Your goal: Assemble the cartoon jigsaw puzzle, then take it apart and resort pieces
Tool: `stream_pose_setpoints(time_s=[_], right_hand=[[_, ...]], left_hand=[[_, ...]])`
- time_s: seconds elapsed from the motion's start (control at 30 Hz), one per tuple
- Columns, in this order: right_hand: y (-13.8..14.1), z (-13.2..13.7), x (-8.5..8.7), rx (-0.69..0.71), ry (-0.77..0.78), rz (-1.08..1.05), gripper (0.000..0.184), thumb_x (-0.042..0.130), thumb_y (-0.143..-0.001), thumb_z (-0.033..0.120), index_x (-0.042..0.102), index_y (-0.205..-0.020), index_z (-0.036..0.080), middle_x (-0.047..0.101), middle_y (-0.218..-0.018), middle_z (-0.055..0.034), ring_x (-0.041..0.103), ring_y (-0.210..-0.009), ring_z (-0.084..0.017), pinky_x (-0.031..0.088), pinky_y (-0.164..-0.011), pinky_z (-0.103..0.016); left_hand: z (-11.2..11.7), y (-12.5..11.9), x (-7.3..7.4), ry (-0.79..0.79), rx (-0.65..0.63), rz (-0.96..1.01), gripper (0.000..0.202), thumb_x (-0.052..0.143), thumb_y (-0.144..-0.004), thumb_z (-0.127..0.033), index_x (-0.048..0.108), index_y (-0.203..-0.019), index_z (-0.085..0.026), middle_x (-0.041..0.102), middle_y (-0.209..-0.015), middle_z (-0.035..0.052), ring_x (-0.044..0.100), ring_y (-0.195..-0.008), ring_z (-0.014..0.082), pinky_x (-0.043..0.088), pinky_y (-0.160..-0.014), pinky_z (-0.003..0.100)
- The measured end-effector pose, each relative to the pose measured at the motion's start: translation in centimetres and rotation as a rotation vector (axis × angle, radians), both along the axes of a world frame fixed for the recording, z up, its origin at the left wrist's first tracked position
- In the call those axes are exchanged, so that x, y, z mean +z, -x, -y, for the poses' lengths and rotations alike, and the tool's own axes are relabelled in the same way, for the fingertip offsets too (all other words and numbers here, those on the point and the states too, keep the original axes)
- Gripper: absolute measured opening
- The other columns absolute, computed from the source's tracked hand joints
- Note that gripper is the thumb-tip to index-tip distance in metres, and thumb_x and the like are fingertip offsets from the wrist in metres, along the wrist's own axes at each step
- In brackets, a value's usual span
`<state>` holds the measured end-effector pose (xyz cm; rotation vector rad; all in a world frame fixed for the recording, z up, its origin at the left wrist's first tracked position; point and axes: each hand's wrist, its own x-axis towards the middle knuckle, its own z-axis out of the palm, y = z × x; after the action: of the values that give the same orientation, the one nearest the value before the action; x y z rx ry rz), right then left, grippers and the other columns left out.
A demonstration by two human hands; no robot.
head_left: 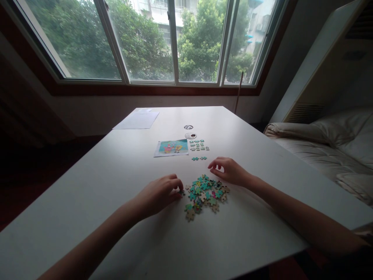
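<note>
A heap of loose jigsaw pieces (205, 193) lies on the white table (122, 167) in front of me. My left hand (159, 193) rests at the heap's left edge, fingers curled and pinching a small piece (182, 192). My right hand (229, 171) hovers over the heap's upper right, fingers bent and spread, holding nothing I can make out. Beyond the heap lie a joined pair of teal pieces (199, 158) and a small sorted group of pieces (198, 145). A colourful reference picture (171, 147) lies flat to the left of that group.
A round cable hole (188, 127) and its loose cap (190, 135) sit mid-table. White paper sheets (136, 119) lie at the far left corner. A large window (151, 39) runs behind the table. A cushioned sofa (326, 144) stands to the right.
</note>
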<state>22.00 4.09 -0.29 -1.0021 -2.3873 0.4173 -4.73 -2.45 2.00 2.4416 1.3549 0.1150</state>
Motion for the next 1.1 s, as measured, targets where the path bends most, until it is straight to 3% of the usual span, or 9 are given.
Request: stream_pose_setpoints(time_s=[0.2, 0.47, 0.77, 1.1], right_hand=[[0.6, 1.1, 0.2, 0.048, -0.013, -0.03, 0.012, 0.055, -0.08, 0.021, 0.065, -0.086, 0.018, 0.064, -0.08, -0.0033, 0.057, -0.064, -0.01, 0.044, -0.063, -0.023], [2.4, 3.5, 0.2, 0.125, -0.164, -0.014, 0.009, 0.056, -0.081, 0.021, 0.064, -0.082, 0.019, 0.067, -0.077, -0.0015, 0.059, -0.068, -0.011, 0.039, -0.07, -0.026], [3.3, 4.7, 0.3, 0.166, -0.291, -0.095, 0.013, 0.055, -0.083, 0.029, 0.063, -0.085, 0.019, 0.065, -0.072, -0.0007, 0.058, -0.065, -0.01, 0.034, -0.067, -0.026], [3.5, 4.9, 0.2, 0.142, -0.316, -0.087, 0.017, 0.051, -0.086, 0.032, 0.063, -0.081, 0.02, 0.066, -0.068, -0.0012, 0.057, -0.062, -0.011, 0.034, -0.065, -0.027]], left_hand=[[-0.4, 0.6, -0.6, 0.108, -0.023, 0.12, 0.013, 0.052, -0.077, -0.025, 0.057, -0.087, -0.018, 0.055, -0.088, 0.0033, 0.052, -0.077, 0.0159, 0.041, -0.067, 0.025], [-0.2, 0.1, -0.5, 0.106, -0.04, 0.273, 0.005, 0.053, -0.076, -0.021, 0.05, -0.074, -0.018, 0.053, -0.073, -0.0015, 0.047, -0.066, 0.0119, 0.037, -0.06, 0.022], [-0.3, -2.2, -1.1, 0.331, 0.165, 0.776, 0.023, 0.062, -0.073, -0.036, 0.057, -0.08, -0.015, 0.056, -0.07, -0.0007, 0.049, -0.064, 0.0109, 0.039, -0.057, 0.022], [-0.1, -2.8, -1.1, 0.381, 0.157, 0.856, 0.022, 0.064, -0.071, -0.033, 0.057, -0.08, -0.014, 0.058, -0.069, -0.001, 0.05, -0.063, 0.0101, 0.041, -0.06, 0.024]])
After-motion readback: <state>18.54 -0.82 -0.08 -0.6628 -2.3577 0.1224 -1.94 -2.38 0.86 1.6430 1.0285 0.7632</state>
